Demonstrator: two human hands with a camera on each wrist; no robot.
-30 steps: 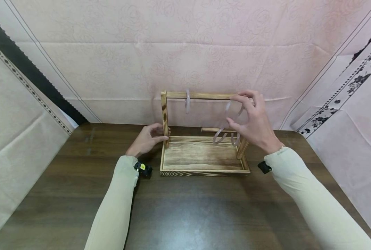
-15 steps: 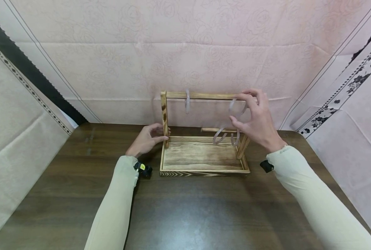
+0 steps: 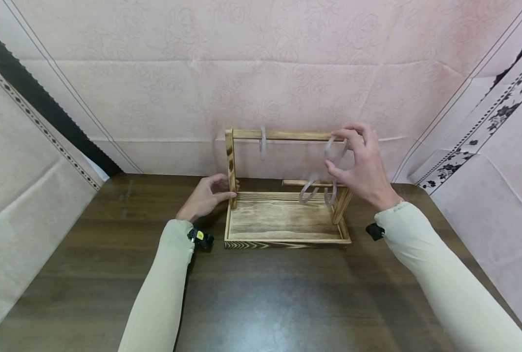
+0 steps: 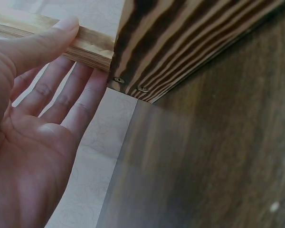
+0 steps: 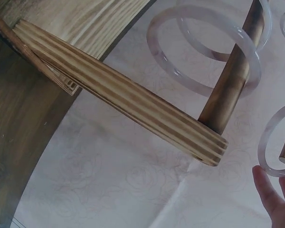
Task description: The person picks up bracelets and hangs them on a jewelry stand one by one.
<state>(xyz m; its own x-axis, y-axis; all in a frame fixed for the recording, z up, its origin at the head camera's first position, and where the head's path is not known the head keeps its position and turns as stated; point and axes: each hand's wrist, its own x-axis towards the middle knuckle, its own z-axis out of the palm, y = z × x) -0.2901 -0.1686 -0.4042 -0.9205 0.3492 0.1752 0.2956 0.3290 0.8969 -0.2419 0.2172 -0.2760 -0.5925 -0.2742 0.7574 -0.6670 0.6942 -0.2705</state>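
Note:
A two-tier wooden bangle stand (image 3: 287,244) sits on the table. My left hand (image 3: 206,195) grips its left post (image 3: 231,164), thumb on one side and fingers behind, as the left wrist view confirms. At the right end of the upper bar (image 3: 296,136), my right hand (image 3: 362,168) pinches a pale translucent bangle (image 5: 262,147). Seen from the right wrist, the bar's end shows inside that ring. Another bangle (image 3: 263,144) hangs on the upper bar's left part. Two more, a near bangle (image 5: 154,45) and one behind it, hang round the lower bar (image 5: 223,104).
The right post (image 3: 341,208) carries the lower bar, below my right hand. A shallow tray (image 3: 283,215) forms the stand's base. Patterned pale cloth (image 3: 243,88) rises behind the brown table (image 3: 261,293), with more cloth at both sides.
My right hand has shifted a little to the right with the bangle, towards the upper bar's free end. The left hand and the other bangles have stayed put.

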